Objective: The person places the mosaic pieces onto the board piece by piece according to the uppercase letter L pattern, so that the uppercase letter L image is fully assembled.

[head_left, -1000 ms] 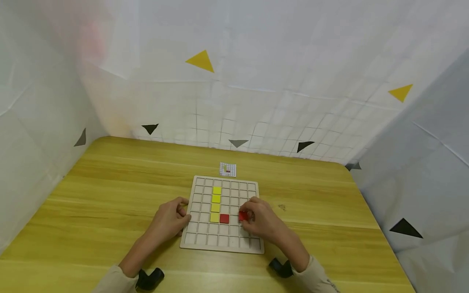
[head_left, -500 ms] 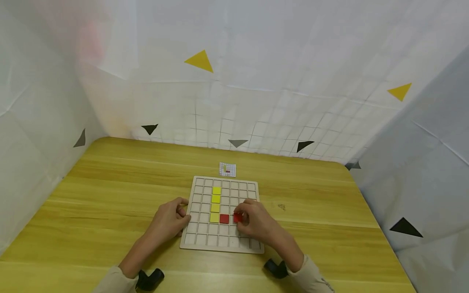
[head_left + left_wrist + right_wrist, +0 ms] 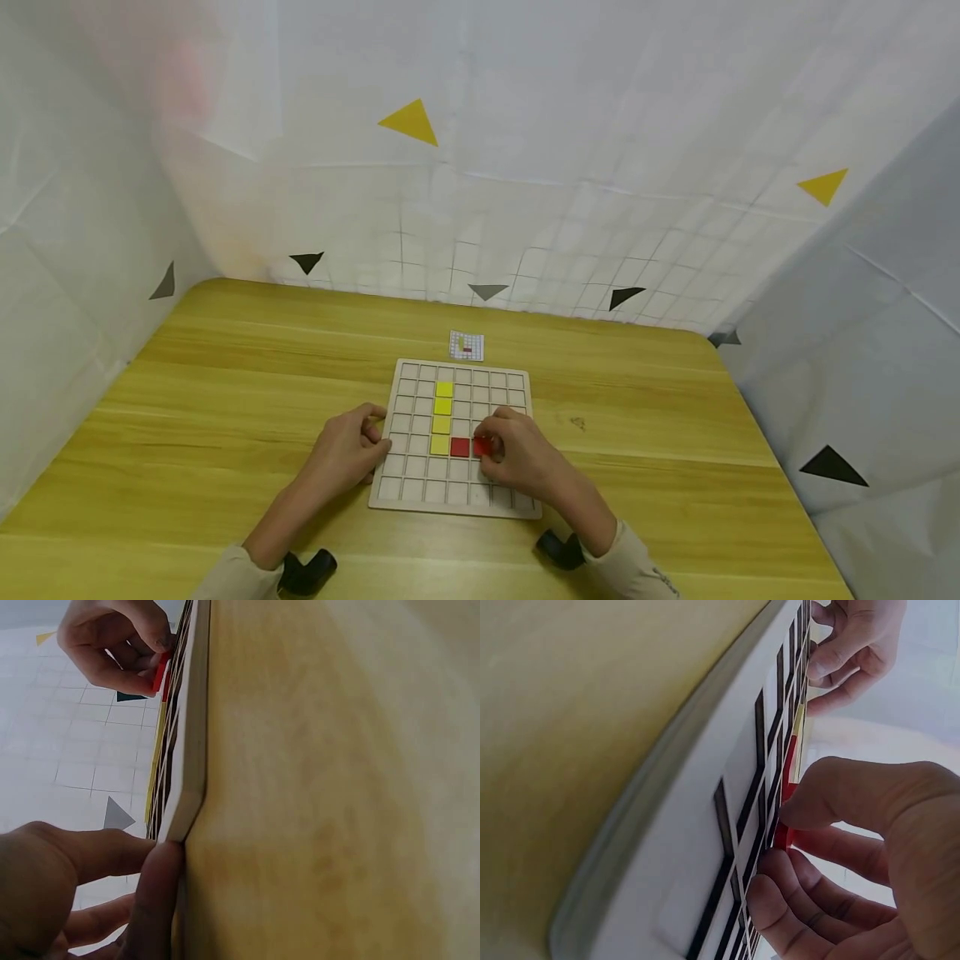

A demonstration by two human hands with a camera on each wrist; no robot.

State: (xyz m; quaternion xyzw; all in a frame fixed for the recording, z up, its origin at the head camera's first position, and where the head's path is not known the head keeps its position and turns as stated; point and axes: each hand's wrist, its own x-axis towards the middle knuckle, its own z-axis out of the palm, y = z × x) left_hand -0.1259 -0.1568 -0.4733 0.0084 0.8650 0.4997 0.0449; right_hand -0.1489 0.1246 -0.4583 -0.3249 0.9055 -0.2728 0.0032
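A pale square grid board point(image 3: 420, 504) lies on the table. On it, a column of several yellow square tiles point(image 3: 442, 407) meets a red tile point(image 3: 460, 447) at its lower right. My right hand point(image 3: 521, 450) pinches a second red tile point(image 3: 482, 447) between thumb and fingers, just right of the first red one. In the right wrist view that held tile point(image 3: 783, 834) sits tilted close over the grid, partly hidden by the thumb. My left hand point(image 3: 348, 446) grips the board's left edge; in the left wrist view its thumb and finger point(image 3: 161, 877) meet at the rim.
Beyond the board's far edge lies a small card point(image 3: 467, 346) printed with a grid and coloured cells. Black wrist-worn pieces point(image 3: 307, 573) show under the sleeves. A white sheet point(image 3: 525, 242) with triangle marks rises behind the wooden table point(image 3: 675, 500).
My right hand has moved left across the board with the red tile, bringing it up beside the red tile lying there. The left hand has stayed at the board's edge.
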